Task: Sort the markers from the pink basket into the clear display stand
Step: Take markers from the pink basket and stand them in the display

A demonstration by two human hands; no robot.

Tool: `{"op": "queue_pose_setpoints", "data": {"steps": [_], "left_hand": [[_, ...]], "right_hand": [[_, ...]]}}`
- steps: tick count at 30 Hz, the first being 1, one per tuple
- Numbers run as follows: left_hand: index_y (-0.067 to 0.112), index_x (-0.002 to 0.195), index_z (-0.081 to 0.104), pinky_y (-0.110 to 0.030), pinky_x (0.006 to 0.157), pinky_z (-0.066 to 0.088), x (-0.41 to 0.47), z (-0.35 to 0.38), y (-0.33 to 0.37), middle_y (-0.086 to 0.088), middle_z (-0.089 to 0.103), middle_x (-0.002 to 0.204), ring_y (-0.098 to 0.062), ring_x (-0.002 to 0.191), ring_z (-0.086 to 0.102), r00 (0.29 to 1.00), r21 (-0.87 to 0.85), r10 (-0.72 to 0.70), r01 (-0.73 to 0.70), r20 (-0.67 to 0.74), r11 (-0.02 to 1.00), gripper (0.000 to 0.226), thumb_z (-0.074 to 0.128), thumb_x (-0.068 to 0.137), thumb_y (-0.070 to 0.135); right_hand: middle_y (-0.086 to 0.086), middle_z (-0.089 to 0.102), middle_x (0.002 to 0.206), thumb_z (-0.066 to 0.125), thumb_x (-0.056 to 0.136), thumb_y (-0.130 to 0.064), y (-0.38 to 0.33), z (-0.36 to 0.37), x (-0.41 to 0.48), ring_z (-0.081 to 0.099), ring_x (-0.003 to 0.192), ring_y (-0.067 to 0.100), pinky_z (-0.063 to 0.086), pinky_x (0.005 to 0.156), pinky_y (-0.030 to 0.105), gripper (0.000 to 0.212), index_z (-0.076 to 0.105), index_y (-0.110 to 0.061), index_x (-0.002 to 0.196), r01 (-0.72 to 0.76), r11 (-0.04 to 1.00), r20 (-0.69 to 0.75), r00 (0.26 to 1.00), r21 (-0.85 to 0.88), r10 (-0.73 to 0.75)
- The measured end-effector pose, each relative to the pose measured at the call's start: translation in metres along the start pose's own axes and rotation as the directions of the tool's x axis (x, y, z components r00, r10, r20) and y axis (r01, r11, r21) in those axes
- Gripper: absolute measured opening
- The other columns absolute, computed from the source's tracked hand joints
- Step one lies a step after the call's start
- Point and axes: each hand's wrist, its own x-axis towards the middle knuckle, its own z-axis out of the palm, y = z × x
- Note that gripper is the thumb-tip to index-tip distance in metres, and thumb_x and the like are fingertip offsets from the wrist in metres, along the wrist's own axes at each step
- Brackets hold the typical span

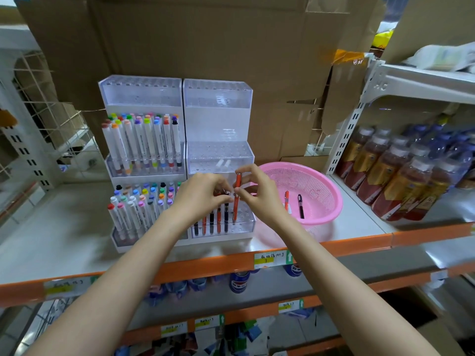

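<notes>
My right hand (254,191) pinches an orange marker (237,199) upright, its tip down in the bottom tier of the right clear display stand (218,155). My left hand (203,194) has its fingers curled on the tops of the black and orange markers (214,220) standing in that tier. The pink basket (303,191) sits right of the stand and holds one orange marker (286,197) and one black marker (300,205). The stand's middle and top tiers hold almost nothing.
A left clear stand (144,150) is full of colourful white-bodied markers. Cardboard boxes (205,47) rise behind. Bottled drinks (401,176) fill the shelf at right. The shelf's orange front edge (231,263) runs below, with cans underneath.
</notes>
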Motion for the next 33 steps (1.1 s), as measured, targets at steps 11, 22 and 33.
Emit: {"op": "queue_pose_setpoints", "data": {"steps": [11, 22, 33], "left_hand": [[0.024, 0.09, 0.069, -0.034, 0.07, 0.054, -0.004, 0.003, -0.001, 0.007, 0.068, 0.087, -0.01, 0.079, 0.062, 1.0, 0.079, 0.013, -0.013, -0.003, 0.997, 0.02, 0.072, 0.079, 0.041], [0.026, 0.096, 0.069, -0.035, 0.071, 0.054, -0.006, 0.004, -0.001, 0.008, 0.07, 0.091, -0.012, 0.085, 0.063, 1.0, 0.093, -0.007, 0.01, -0.026, 0.996, 0.02, 0.07, 0.082, 0.041], [0.029, 0.101, 0.065, -0.035, 0.076, 0.055, -0.006, 0.003, -0.001, 0.007, 0.069, 0.095, -0.012, 0.086, 0.063, 1.0, 0.048, -0.021, 0.022, -0.01, 0.999, 0.025, 0.071, 0.08, 0.043]], "right_hand": [[0.007, 0.069, 0.087, 0.072, 0.081, -0.004, 0.007, -0.003, -0.014, 0.069, 0.079, 0.015, 0.058, 0.077, 0.036, 0.026, 0.055, -0.015, 0.098, -0.028, 1.0, 0.072, 0.997, -0.013, 0.029], [-0.003, 0.064, 0.078, 0.071, 0.081, 0.0, 0.004, 0.0, -0.017, 0.068, 0.078, 0.02, 0.056, 0.074, 0.037, 0.024, 0.057, -0.008, 0.098, 0.011, 0.994, 0.112, 0.994, -0.108, 0.001], [-0.002, 0.065, 0.077, 0.075, 0.079, -0.006, 0.008, 0.0, -0.015, 0.068, 0.072, 0.016, 0.056, 0.068, 0.032, 0.023, 0.059, -0.012, 0.095, -0.034, 0.993, 0.09, 0.995, -0.109, 0.044]]}}
